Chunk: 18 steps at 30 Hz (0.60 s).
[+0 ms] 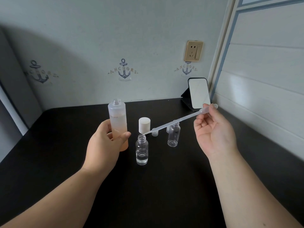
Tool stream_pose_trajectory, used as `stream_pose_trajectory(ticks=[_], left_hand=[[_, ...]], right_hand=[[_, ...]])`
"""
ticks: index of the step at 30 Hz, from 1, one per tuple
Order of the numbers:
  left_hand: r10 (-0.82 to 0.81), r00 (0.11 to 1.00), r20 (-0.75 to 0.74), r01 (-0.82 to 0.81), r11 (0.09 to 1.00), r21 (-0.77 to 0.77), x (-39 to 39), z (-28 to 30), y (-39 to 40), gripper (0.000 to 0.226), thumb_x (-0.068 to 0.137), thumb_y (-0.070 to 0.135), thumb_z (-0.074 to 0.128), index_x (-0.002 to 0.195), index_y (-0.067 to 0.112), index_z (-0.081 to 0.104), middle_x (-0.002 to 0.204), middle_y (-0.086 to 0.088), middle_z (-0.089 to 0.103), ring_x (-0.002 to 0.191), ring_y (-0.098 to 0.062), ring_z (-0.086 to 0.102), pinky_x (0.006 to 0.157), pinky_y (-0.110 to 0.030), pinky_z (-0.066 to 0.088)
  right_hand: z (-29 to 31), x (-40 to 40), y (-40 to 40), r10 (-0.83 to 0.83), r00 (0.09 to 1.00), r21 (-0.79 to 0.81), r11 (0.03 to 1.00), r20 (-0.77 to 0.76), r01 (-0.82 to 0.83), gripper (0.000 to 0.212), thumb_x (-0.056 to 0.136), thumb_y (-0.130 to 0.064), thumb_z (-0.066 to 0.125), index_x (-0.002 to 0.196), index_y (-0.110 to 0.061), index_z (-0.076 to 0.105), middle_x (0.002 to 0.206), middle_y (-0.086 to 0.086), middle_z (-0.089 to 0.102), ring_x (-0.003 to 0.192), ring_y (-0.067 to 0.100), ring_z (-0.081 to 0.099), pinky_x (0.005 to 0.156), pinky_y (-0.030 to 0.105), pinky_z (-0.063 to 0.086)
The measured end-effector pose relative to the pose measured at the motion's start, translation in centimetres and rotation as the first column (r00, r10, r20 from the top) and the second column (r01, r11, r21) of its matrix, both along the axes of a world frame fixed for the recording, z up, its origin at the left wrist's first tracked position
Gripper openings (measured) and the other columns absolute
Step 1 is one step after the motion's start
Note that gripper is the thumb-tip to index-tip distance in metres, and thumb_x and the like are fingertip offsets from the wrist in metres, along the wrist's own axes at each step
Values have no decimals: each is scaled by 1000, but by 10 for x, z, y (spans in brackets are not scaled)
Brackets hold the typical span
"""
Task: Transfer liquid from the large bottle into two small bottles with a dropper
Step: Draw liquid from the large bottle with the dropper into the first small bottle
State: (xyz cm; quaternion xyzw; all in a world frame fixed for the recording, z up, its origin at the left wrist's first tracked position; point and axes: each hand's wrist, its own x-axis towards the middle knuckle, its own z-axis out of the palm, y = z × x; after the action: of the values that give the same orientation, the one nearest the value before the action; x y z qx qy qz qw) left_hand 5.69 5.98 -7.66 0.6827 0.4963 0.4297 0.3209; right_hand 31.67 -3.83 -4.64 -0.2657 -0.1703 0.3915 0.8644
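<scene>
Two bare forearms reach in from the near edge over a black table (49, 162); nearest of the task's things is a small clear bottle (142, 150), upright and uncapped, with a shallow layer of clear liquid at its bottom; it stands just right of the left hand (105, 142).

The left hand wraps thumb and fingers round the lower half of the large bottle (118, 124), a frosted cylinder held upright with its threaded neck bare, peach-tinted toward the base; whether its base touches the table cannot be told.

The right hand (213, 132) is raised, palm toward the camera, and pinches the bulb end of the dropper (177, 120) between thumb and fingers; the dropper slants down to the left, its tip just above the mouth of the near small bottle, seemingly not inside.

Further back a white cap (144, 124) stands upright behind that bottle; just right of it sits a small clear cap (154, 132); beyond, under the dropper's stem, a second small bottle (173, 134) stands open and looks empty, with another clear piece half hidden behind it.

At the far right a mirror (199, 92) leans on a dark stand; above it a gold socket (193, 51) sits on wallpaper printed with anchors (124, 69).
</scene>
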Motion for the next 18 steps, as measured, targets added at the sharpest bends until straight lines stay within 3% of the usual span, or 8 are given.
stream_pose_trajectory(ticks=[2,7,11,15,18], left_hand=[[-16,1000,0,16,1000,-4,0,0,0,64,84,43,74,140,29,46,132,9,61,119,-15,58,91,-32,50],[-62,996,65,64,998,-16,-4,0,-3,63,84,50,70,140,34,45,120,22,56,107,-1,55,80,-18,43],[2,981,195,-6,1000,17,-11,3,-12,34,90,28,67,120,39,53,108,21,61,97,0,61,80,-25,52],[62,977,204,-88,989,121,-20,8,-19,31,87,12,66,108,34,57,101,12,60,92,-7,60,71,-22,44],[-20,986,167,-11,983,183,-21,8,-26,30,88,10,64,97,39,59,92,12,62,85,-5,60,69,-23,46]], right_hand=[[-1,0,0,4,1000,1,1000,10,-4,12,88,-17,75,84,-8,81,77,3,68,63,12,61,62,22,52],[-2,1,0,-3,1000,0,1000,19,3,21,89,-18,74,103,-3,72,74,2,67,62,12,61,61,22,52],[-2,0,0,-5,1000,-3,1000,17,5,28,86,-19,75,108,-2,70,75,2,68,63,12,61,61,21,52],[-1,0,-1,5,1000,4,1000,13,-5,19,87,-18,74,101,-4,73,75,2,68,62,12,61,61,21,52],[-1,-1,-1,8,1000,13,1000,14,-8,21,86,-18,74,101,-4,72,76,2,68,62,12,61,61,21,52]])
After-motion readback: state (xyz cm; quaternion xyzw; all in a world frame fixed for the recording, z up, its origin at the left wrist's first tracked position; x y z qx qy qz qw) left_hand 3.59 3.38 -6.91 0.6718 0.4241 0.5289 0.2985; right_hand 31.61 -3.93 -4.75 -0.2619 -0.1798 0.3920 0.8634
